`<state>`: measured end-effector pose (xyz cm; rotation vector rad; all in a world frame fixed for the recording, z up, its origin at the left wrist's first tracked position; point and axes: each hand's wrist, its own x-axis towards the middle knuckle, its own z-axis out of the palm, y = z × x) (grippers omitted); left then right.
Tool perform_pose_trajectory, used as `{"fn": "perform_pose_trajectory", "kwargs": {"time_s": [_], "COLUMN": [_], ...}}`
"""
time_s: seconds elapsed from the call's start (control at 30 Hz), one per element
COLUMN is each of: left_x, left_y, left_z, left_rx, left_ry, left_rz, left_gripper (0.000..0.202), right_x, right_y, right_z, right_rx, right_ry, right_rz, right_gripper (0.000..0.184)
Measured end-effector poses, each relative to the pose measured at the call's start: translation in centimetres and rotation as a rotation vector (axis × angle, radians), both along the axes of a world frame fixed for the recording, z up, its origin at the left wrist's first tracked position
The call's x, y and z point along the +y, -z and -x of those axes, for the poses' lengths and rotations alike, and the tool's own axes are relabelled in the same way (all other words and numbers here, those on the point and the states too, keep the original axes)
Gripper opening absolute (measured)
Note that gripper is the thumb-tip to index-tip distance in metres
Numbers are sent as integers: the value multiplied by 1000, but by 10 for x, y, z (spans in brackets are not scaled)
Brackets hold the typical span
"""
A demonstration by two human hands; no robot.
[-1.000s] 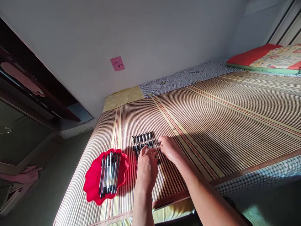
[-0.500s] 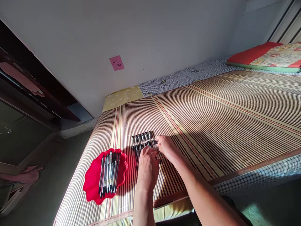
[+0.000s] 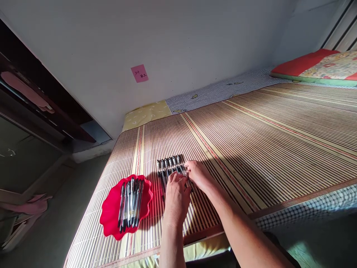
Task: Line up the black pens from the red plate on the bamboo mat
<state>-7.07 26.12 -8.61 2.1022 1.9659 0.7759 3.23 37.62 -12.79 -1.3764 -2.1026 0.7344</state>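
Observation:
Several black-capped clear pens (image 3: 169,162) lie side by side in a row on the slatted mat (image 3: 245,149), caps pointing at the wall. My left hand (image 3: 177,195) rests palm down over the lower part of the row, fingers lightly bent and lying across the pens, hiding much of their barrels. At the row's right end, my right hand (image 3: 198,174) has its fingertips pinched at the outermost pen. To the left stands a red scalloped plate (image 3: 109,213), with a bundle of similar pens (image 3: 131,204) lying in it.
The mat covers a bed, whose front edge (image 3: 301,199) runs below my forearms. A pale wall with a pink note (image 3: 140,73) rises behind. A red and floral pillow (image 3: 315,67) lies far right. Floor (image 3: 80,201) shows beyond the bed's left edge.
The view has shifted very slightly. Both hands stay at the row of pens in nearly the same pose, and the plate and its pens look unchanged.

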Motion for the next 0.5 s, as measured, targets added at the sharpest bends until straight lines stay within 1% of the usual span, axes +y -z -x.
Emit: {"fn": "perform_pose_trajectory", "kwargs": {"time_s": [0.2, 0.33, 0.5], "left_x": [0, -1, -2], "left_y": [2, 2, 3], "left_z": [1, 0, 1], "left_rx": [-40, -63, -59], "left_ry": [25, 23, 11], "left_rz": [-25, -27, -34], "left_gripper": [29, 31, 34], "right_x": [-1, -2, -1], "right_y": [3, 5, 9], "right_z": [-1, -3, -3], "right_rx": [30, 57, 84], "right_ry": [9, 7, 11], "right_rz": [12, 12, 12], "right_gripper": [20, 16, 18]}}
